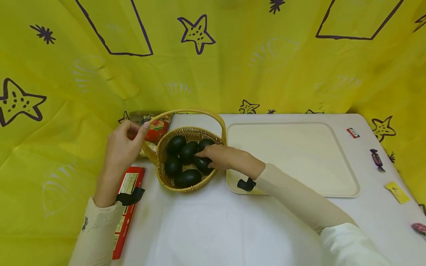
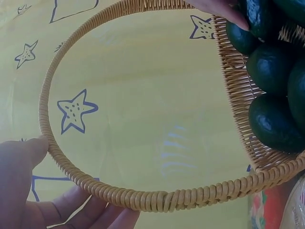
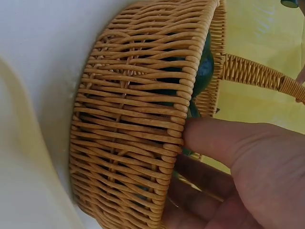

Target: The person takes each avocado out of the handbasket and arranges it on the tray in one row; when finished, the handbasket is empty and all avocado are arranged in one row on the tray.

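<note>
Steadying the wicker basket by its handle should keep it from tipping while one dark fruit is lifted out at its 3 o'clock side. The left hand grips the handle; the right hand reaches over the rim, fingers curled on that fruit. The basket sits on the desk, left of the tray.

I can read no word or number anywhere. The red box by my left forearm has a pale label, the small red packet at the far right carries white marks, both too small to make out.
</note>
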`<state>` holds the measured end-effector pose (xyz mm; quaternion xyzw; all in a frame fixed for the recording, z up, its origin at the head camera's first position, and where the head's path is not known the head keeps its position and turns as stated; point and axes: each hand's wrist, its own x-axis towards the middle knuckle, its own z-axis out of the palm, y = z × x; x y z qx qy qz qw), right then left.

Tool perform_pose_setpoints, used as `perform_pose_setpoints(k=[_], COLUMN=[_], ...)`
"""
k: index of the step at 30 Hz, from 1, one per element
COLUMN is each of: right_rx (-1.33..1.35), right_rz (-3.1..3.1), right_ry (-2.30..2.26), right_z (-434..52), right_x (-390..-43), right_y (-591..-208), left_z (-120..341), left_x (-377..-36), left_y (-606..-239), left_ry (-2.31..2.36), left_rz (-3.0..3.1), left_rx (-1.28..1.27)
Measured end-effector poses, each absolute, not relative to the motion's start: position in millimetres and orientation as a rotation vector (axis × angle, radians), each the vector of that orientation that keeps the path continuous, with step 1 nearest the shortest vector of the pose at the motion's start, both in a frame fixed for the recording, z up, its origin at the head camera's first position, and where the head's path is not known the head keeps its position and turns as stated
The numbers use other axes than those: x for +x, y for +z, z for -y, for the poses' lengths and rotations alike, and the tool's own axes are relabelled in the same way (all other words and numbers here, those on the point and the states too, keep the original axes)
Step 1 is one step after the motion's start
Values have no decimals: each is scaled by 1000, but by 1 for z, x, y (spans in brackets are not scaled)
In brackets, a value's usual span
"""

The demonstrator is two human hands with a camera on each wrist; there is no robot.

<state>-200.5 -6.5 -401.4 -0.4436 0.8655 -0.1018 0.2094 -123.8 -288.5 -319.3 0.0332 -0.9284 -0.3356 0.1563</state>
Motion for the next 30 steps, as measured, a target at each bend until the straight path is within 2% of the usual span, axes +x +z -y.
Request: perform_pose_setpoints(k=[10,17,30], right_rx=[-1105,-1114,-1013], right_rz=[-2389,-2389,-2331], right_ry=[-191,-175,-426], right_z=[21,26,14], right_x=[-199,-200,-203], right_y=[-398,-400,-400], left_z=[288,287,287], left_x=[-123,-123,-123], left_y=[-318,-319,-319], left_ry=[-973,-973,-967], left_rz=[2673,2674,2662], left_rx=[116,120,101])
